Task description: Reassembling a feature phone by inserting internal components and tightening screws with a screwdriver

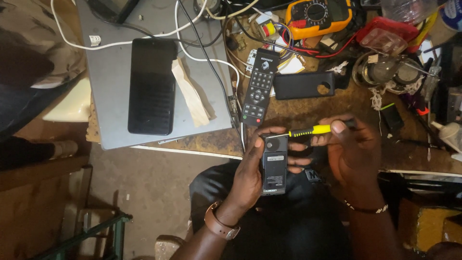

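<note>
My left hand [250, 168] holds a small dark mobile phone [275, 163] upright over my lap, its back side facing up with a round camera ring near the top. My right hand [351, 149] grips a screwdriver with a yellow and black handle [315, 130]. The thin metal shaft runs left and its tip touches the phone's upper edge. A brown watch strap sits on my left wrist and a beaded band on my right.
On the workbench lie a closed grey laptop [115, 91] with a black smartphone [152, 86] and folded paper on it, a black remote control [260, 86], a black phone case [304, 85], an orange multimeter [318, 15], white cables and cluttered tools at right.
</note>
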